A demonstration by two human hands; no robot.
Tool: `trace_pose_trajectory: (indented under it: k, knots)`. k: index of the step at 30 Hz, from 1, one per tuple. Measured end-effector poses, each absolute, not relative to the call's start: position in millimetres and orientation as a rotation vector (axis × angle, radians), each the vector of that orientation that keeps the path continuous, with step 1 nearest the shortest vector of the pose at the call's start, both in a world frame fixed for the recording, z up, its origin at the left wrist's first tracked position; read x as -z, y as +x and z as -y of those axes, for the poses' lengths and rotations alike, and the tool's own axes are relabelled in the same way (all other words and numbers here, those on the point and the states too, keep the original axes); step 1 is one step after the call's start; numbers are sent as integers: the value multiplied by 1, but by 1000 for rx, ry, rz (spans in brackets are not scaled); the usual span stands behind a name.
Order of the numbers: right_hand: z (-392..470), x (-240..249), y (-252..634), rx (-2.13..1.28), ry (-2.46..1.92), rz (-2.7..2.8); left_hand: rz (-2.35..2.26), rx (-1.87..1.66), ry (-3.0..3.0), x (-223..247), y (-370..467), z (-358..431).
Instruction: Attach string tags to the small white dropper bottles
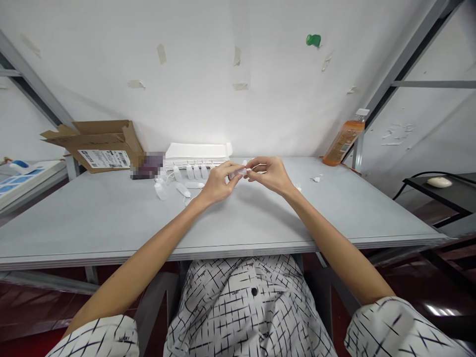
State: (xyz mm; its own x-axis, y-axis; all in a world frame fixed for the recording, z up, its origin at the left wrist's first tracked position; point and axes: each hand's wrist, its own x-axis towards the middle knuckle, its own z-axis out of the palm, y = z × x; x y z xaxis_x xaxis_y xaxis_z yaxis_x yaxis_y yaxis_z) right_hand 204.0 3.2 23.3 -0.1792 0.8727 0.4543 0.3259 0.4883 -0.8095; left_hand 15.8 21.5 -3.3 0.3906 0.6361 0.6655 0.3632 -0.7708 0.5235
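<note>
My left hand (219, 182) is closed around a small translucent white plastic bottle (236, 173), held tilted just above the table. From the other side, my right hand (271, 173) pinches at the bottle's end, where a small white part shows between the fingertips; its exact shape is hidden. To the left of my left hand, several similar small bottles (190, 172) stand in a row. Others lie on their sides, such as a white bottle (183, 190) nearer me. One more bottle (160, 189) leans at the left of the group.
Behind the bottles rests a stack of white flat cartons (198, 150). An open cardboard box (104, 146) and a blurred dark purple item (150, 165) are at the left. Small white pieces (316, 179) lie on the grey table (238, 228). An orange drink bottle (344, 141) leans at the back right.
</note>
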Motion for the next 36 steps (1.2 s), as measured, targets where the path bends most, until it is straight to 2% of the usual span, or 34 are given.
trace_pose_trajectory:
  k: [12, 23, 36]
  knots:
    - [-5, -24, 212, -852, -929, 1774, -822, -1344, 2341, 4, 16, -22]
    - [-5, -22, 208, -844, -906, 1720, -849, -1394, 2373, 4, 18, -20]
    - [-5, -25, 210, -1069, -890, 1603, -854, -1432, 2461, 3, 20, -17]
